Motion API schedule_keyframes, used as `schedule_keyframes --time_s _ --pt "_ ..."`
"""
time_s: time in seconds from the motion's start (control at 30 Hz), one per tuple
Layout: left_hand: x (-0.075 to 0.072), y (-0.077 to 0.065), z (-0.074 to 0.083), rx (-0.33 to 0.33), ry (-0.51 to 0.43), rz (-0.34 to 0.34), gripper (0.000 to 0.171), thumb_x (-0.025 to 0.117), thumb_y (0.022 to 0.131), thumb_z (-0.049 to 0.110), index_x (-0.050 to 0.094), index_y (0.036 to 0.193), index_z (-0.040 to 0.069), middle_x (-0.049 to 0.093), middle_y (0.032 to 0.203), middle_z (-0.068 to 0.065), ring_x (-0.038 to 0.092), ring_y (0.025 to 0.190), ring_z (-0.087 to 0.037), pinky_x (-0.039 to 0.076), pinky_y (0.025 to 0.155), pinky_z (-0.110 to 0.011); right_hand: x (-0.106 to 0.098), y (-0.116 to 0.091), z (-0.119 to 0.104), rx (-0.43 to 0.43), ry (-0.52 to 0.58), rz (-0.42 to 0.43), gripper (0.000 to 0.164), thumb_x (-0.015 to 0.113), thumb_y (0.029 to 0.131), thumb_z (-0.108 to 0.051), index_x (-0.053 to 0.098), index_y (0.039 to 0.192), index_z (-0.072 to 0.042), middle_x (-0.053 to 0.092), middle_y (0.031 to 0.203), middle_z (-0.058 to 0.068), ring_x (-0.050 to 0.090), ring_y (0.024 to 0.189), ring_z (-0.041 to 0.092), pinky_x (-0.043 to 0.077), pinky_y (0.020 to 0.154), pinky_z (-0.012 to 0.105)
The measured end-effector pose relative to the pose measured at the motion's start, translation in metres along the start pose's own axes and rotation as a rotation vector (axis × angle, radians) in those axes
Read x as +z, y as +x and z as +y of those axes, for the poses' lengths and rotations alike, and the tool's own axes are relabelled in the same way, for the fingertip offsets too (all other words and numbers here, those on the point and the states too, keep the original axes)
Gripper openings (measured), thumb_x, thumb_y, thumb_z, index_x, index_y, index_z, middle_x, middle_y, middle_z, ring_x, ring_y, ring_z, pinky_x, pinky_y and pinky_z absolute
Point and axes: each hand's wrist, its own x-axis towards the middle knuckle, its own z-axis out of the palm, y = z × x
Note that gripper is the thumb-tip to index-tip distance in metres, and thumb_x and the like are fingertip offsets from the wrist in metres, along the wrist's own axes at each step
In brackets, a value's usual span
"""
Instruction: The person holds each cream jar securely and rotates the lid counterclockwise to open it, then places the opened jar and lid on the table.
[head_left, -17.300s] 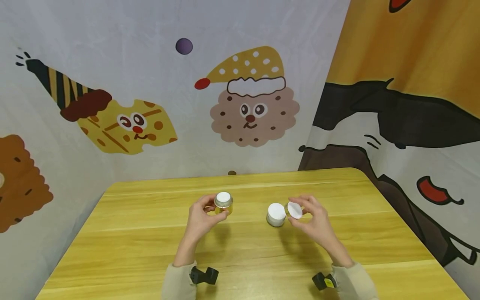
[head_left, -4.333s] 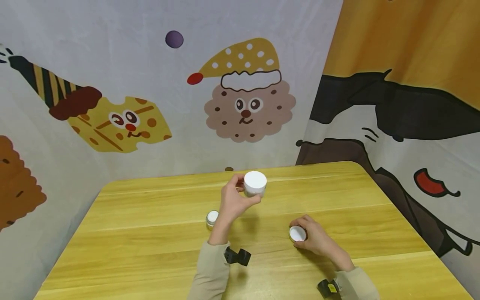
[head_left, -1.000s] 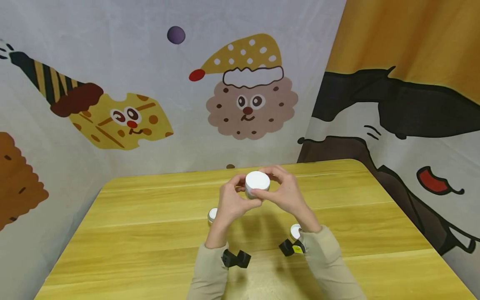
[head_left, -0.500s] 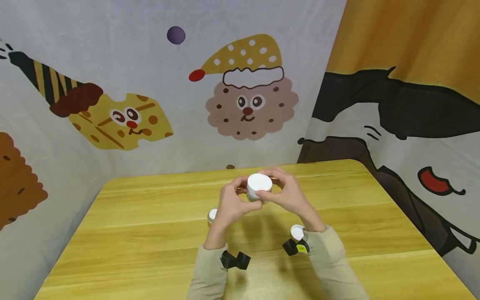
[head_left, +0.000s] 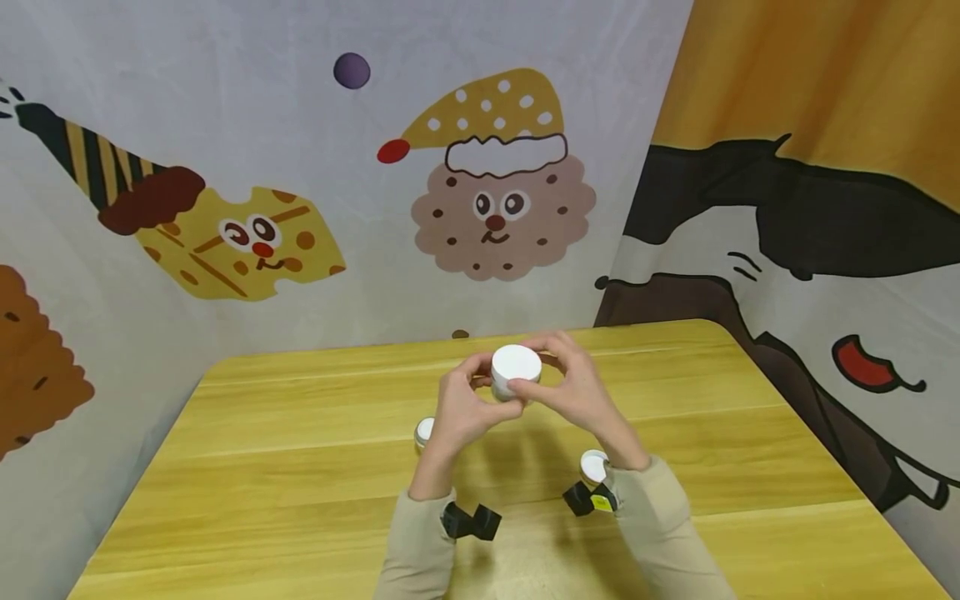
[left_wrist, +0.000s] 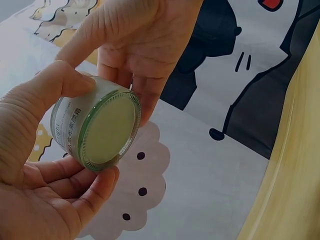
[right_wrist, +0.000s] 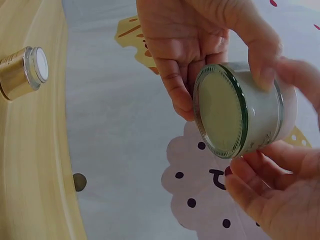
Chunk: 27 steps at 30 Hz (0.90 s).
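A cream jar (head_left: 513,371) with a white lid is held up above the table. Its glass base with a ridged rim faces both wrist cameras. My left hand (head_left: 465,408) grips the glass body between thumb and fingers. From the other side my right hand (head_left: 577,392) grips the jar at its white lid, thumb on the near side. Below, a small gold jar (right_wrist: 17,75) with a white inner cap stands on the table, partly hidden by my left wrist in the head view. A loose lid (head_left: 592,465), white inside, lies beside my right cuff.
The wooden table (head_left: 300,467) runs back to a wall cloth (head_left: 390,250) printed with cartoon food figures. Black cameras sit on both wrists, the left one (head_left: 471,522) just above the tabletop in view.
Earlier my left hand held the gold jar and my right its lid; both now rest on the table. My left hand then lifted the cream jar, and my right hand joined it. The last second shows only slight shifts.
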Motion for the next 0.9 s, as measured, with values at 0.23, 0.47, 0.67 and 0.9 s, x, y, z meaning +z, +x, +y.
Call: schedule_keyframes --time_s 0.23,0.47,0.67,0.9 --pt "0.001 -0.001 -0.002 -0.007 0.003 -0.005 0.045 0.077 0.067 0.008 0.063 0.107 -0.004 0.064 0.097 -0.014 0.058 0.089 -0.023 0.052 0.078 -0.035 -0.003 -0.002 0.004 -0.016 0.042 -0.126 0.048 0.065 0.085 -0.004 0.051 0.131 0.003 0.049 0.126 0.021 0.049 0.11 0.027 0.042 0.096 0.044" --pt "0.001 0.0 -0.001 0.002 0.002 0.004 0.047 0.075 0.066 0.005 0.062 0.11 -0.005 0.064 0.101 -0.015 0.058 0.091 -0.024 0.052 0.08 -0.036 0.003 -0.002 0.003 0.043 0.02 0.0 0.057 0.076 0.075 -0.007 0.05 0.124 0.001 0.049 0.125 0.018 0.044 0.118 0.03 0.037 0.101 0.05" --pt "0.0 0.0 -0.001 0.013 0.007 0.004 0.045 0.075 0.068 0.008 0.062 0.109 -0.005 0.064 0.101 -0.015 0.058 0.09 -0.024 0.052 0.079 -0.035 0.003 0.0 0.0 -0.017 0.06 0.024 0.04 0.076 0.073 0.003 0.059 0.109 0.004 0.053 0.112 0.018 0.049 0.109 0.028 0.04 0.099 0.049" --pt "0.0 0.0 -0.001 0.002 0.002 -0.004 0.045 0.075 0.069 0.007 0.062 0.11 -0.005 0.064 0.101 -0.015 0.058 0.092 -0.024 0.052 0.08 -0.036 -0.003 -0.001 0.009 -0.068 0.076 -0.084 0.042 0.065 0.084 0.0 0.056 0.124 0.005 0.051 0.123 0.019 0.048 0.112 0.027 0.04 0.1 0.042"
